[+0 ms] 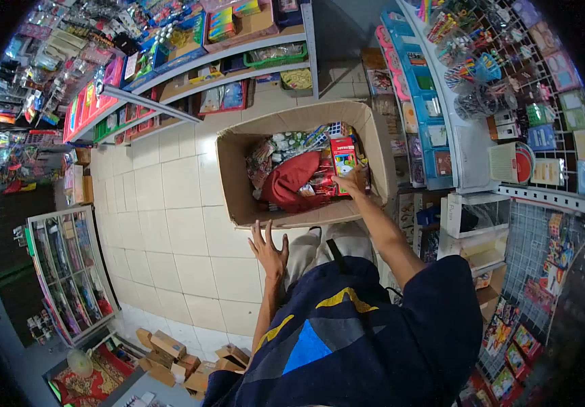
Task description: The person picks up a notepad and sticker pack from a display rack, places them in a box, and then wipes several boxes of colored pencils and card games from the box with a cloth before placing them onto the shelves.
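In front of my legs on the floor stands a large open cardboard box (306,117), partly filled with packaged goods. My right hand (351,180) reaches inside it, fingers closed on the lower edge of a red and yellow flat pack (344,150) with a colourful printed front. A crumpled red cloth or bag (294,182) lies in the box beside that pack. Clear-wrapped items (296,141) fill the far side. My left hand (268,248) is outside the near edge of the box, fingers spread, holding nothing.
Tiled floor (163,224) stretches to the left. Shelves with trays of goods (238,68) stand beyond the box, and a blue rack (428,102) is close on its right. Small cardboard boxes (170,346) are piled behind me at lower left. A glass-fronted cabinet (72,271) stands at far left.
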Demonstrator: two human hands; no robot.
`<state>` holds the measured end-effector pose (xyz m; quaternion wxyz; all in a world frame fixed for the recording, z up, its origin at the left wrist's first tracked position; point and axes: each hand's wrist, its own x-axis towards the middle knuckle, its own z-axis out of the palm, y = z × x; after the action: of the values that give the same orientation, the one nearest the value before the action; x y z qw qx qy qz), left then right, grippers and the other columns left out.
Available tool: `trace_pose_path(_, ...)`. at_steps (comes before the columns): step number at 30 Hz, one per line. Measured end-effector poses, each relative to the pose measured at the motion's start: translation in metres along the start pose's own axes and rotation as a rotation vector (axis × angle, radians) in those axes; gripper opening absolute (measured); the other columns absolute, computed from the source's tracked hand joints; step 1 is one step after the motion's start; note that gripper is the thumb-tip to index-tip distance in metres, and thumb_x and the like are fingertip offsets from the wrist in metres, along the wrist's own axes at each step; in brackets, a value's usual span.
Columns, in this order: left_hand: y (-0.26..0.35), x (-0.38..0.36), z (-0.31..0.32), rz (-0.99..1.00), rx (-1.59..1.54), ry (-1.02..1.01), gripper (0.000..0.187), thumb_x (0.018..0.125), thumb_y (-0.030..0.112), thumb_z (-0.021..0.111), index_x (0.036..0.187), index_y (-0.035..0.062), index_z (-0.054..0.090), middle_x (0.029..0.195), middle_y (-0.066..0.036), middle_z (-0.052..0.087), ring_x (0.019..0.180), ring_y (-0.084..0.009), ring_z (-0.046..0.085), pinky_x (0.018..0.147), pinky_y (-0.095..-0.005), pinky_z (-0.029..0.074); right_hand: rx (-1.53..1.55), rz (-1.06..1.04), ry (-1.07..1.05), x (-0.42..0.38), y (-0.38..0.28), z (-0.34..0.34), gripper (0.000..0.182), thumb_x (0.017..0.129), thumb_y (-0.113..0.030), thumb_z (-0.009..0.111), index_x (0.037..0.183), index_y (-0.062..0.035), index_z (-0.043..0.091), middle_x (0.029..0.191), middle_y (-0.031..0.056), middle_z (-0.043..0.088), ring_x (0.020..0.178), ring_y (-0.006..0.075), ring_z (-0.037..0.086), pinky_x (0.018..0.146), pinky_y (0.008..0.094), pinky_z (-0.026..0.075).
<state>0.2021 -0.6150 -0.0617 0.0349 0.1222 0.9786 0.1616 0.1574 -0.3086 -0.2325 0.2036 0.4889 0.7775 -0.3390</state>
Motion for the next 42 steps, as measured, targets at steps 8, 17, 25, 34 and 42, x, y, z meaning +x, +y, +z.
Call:
trace_pose_path(8,0.032,0.047,-0.022,0.169,-0.691,-0.151,0.043,0.095,0.028,0.051,0.125,-0.0019,0.049,0.123,-0.018,0.055,0.117,-0.0270,0.051,0.101,-0.0354,0.036,0.389,-0.770,0.274,-0.163,-0.029,-0.087,0.115,0.060,-0.041,0.083,0.140,0.0071,0.015,0.131,0.0304,0.035,0.123,0.0421,0.038,0.103,0.0467,0.033)
trace_pose_path(17,0.090,0.017,-0.046,0.059,-1.694,-0.574,0.041,0.102,0.029,0.039,0.134,0.0049,0.038,0.123,-0.007,0.053,0.110,-0.0141,0.052,0.094,-0.0303,0.042,0.534,-0.858,0.328,-0.344,0.016,-0.078,0.102,0.072,-0.028,0.081,0.144,0.0018,0.015,0.137,0.0244,0.035,0.127,0.0340,0.038,0.103,0.0421,0.035)
trace_pose_path(25,0.135,-0.092,-0.039,0.454,-1.487,-0.756,0.041,0.102,0.024,0.035,0.136,0.0010,0.035,0.127,-0.011,0.049,0.115,-0.0170,0.046,0.099,-0.0315,0.036,0.780,-0.650,0.513,-0.427,0.128,-0.072,0.083,0.084,-0.028,0.069,0.143,0.0019,0.018,0.136,0.0248,0.037,0.122,0.0309,0.045,0.100,0.0406,0.040)
trace_pose_path(34,0.208,-0.187,-0.052,1.129,-1.157,-1.053,0.037,0.099,0.023,0.041,0.126,-0.0010,0.043,0.114,-0.018,0.057,0.106,-0.0261,0.054,0.092,-0.0366,0.040,1.050,-0.598,1.080,-0.481,0.236,-0.079,0.066,0.092,-0.011,0.055,0.143,-0.0009,0.014,0.133,0.0207,0.041,0.123,0.0259,0.043,0.104,0.0397,0.032)
trace_pose_path(42,0.248,-0.289,-0.037,1.179,-1.120,-1.051,0.036,0.097,0.023,0.043,0.124,-0.0023,0.044,0.103,-0.020,0.062,0.093,-0.0287,0.061,0.083,-0.0386,0.045,1.081,-0.534,1.200,-0.534,0.325,-0.097,0.067,0.090,-0.003,0.055,0.142,-0.0028,0.014,0.128,0.0146,0.042,0.113,0.0200,0.046,0.100,0.0344,0.034)
